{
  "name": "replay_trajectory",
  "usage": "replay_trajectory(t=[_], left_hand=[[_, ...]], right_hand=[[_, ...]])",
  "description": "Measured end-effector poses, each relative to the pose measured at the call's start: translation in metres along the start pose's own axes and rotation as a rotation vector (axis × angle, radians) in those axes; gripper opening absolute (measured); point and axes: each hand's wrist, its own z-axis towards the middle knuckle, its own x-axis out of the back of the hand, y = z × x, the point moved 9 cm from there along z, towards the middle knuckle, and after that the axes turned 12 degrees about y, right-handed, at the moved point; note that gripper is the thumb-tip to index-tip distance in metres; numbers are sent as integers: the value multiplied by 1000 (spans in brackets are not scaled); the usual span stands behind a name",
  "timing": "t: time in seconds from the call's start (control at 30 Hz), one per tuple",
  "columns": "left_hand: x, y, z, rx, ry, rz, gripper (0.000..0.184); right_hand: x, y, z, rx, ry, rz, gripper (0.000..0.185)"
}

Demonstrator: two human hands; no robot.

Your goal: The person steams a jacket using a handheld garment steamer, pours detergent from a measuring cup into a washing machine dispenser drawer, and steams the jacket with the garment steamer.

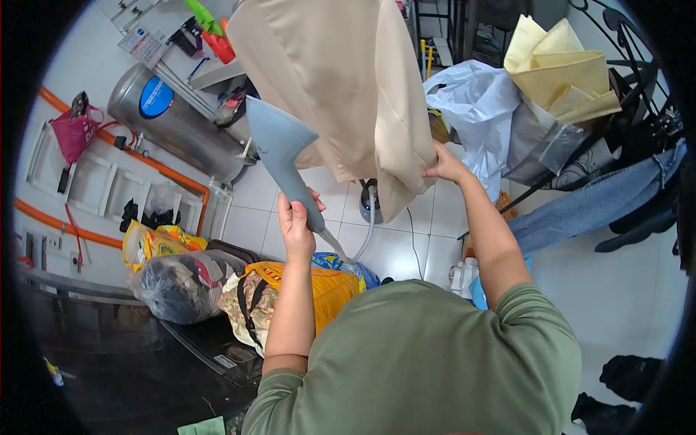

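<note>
My left hand (296, 225) is wrapped round the handle of a blue-grey garment steamer head (279, 141). Its wide end points up and away, against or just in front of the left side of a beige cloth garment (326, 80). A ribbed hose (372, 210) loops from the handle down to the dark steamer base (366, 203) on the floor, partly hidden by the cloth. With my right hand (447, 165) I pinch the garment's lower right edge. The garment hangs from above; its top is out of view.
A white plastic bag (475, 101) and folded yellow cloth (562, 69) stand at the right, near hanging jeans (602, 203). Stuffed bags, one of them yellow (330, 293), lie at lower left. A steel tank (174, 119) and orange pipe (181, 177) line the left wall. A thin cord (415, 239) crosses the tiles.
</note>
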Motion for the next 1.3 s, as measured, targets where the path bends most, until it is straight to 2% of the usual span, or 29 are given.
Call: replay_trajectory(t=[0.03, 0.13, 0.17, 0.23, 0.3, 0.37, 0.4, 0.47, 0.53, 0.6, 0.63, 0.67, 0.73, 0.8, 0.93, 1.0, 1.07, 1.13, 1.2, 1.23, 1.3], left_hand=[[3, 1, -6, -8, 11, -5, 45], [16, -1, -21, 15, 23, -30, 45], [21, -5, -24, 34, 20, -69, 45], [25, -11, -32, 68, 10, -77, 46], [27, -15, -35, 87, -7, -96, 43], [24, -21, -36, 103, -44, -123, 38], [23, -26, -34, 100, -58, -42, 35], [19, -37, -34, 102, -100, 117, 30], [12, -44, -36, 169, -136, 31, 26], [3, -41, -42, 174, -218, 0, 25], [-1, -39, -47, 181, -252, -31, 25], [-7, -36, -53, 173, -298, -48, 25], [-14, -30, -62, 146, -364, -79, 25], [-20, -32, -73, 156, -429, -70, 27], [-30, -29, -87, 131, -479, 12, 32], [-33, -30, -90, 147, -487, 40, 33], [-34, -27, -88, 77, -479, 193, 36], [-48, -6, -88, -1, -496, 307, 38], [-62, 6, -81, -154, -466, 417, 41], [-68, 8, -83, -220, -457, 473, 43], [-81, 15, -91, -340, -451, 453, 43]], right_hand=[[-10, 14, -5, -92, -92, 76, 57], [9, 31, -41, -166, -97, -28, 52], [21, 36, -62, -337, -107, 67, 47], [64, 18, -105, -443, 37, 131, 43], [109, -22, -144, -350, 233, 132, 40], [145, -47, -189, -395, 380, 156, 36], [165, -58, -207, -418, 461, 163, 34], [195, -75, -247, -556, 448, 51, 27], [225, -99, -283, -662, 525, -1, 19], [249, -136, -307, -575, 683, 95, 16], [260, -145, -322, -647, 705, 89, 16], [271, -161, -332, -616, 775, 78, 17], [271, -190, -347, -640, 865, 271, 19], [262, -209, -356, -653, 846, 261, 20], [259, -206, -384, -686, 874, 96, 20], [260, -192, -394, -629, 942, 224, 21], [249, -206, -395, -603, 1010, 373, 22], [247, -207, -398, -583, 962, 383, 22], [251, -213, -399, -544, 938, 364, 22], [253, -222, -399, -543, 996, 432, 21], [262, -237, -402, -537, 1018, 388, 20]])
